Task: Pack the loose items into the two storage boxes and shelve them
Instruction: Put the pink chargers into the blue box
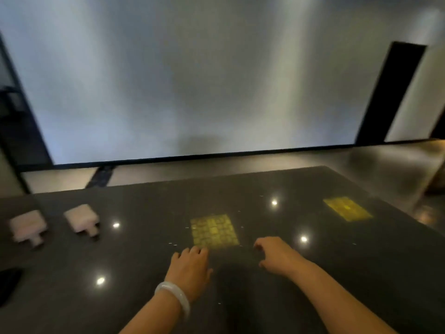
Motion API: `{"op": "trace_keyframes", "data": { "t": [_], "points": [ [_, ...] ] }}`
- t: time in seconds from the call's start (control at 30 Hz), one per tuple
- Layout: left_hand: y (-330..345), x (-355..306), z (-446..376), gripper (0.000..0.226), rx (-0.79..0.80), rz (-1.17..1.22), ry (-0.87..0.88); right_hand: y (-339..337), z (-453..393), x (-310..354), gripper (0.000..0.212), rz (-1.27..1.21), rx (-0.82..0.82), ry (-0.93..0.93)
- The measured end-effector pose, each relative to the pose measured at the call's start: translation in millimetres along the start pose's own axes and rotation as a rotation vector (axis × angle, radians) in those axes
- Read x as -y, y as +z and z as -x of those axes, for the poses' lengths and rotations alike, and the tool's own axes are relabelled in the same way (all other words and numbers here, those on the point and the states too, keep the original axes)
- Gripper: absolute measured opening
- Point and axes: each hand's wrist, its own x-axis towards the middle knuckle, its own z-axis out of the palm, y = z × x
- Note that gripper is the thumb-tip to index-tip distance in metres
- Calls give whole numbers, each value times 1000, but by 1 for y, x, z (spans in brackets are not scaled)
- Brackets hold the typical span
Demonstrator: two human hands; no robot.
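Just 2 pale squarish items point(81, 218) on glossy dark table point(277, 297).

Both hands over the dark glossy desk point(289, 297): left hand point(190, 266) and right hand point(277, 255) holding nothing, fingers loosely curled. Two blurry white items point(81, 218) far left.

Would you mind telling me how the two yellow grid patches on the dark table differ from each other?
The near yellow patch lies just beyond the left hand, while the far yellow patch lies toward the table's right edge, away from both hands. The near patch looks larger and squarer in this view; the far patch looks smaller and skewed. The near patch's grid cells are easier to make out. Both are yellow, gridded and flat on the glossy surface.
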Motion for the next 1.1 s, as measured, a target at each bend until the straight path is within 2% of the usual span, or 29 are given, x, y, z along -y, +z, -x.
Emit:
{"op": "trace_keyframes", "data": {
  "t": [0.13,0.33,0.5,0.7,0.87,0.97,1.1],
  "points": [
    [-2,87,28,48,16,-58,-182,31,-51,90,43,54,98,-158],
    [-8,191,84,49,68,2,-443,82,-94,214,46,137,191,-372],
    [-12,252,121,48,45,82,-617,117,-117,291,49,117,282,-454],
    [-16,302,121,49,-28,138,-689,143,-150,353,49,100,313,-439],
    [-26,347,75,58,-56,142,-715,147,-187,382,57,44,276,-375],
    [-29,376,45,67,-86,167,-733,147,-213,397,51,7,242,-350],
    [-23,413,5,65,-121,140,-777,152,-250,415,51,-44,187,-329]
  ]
}}
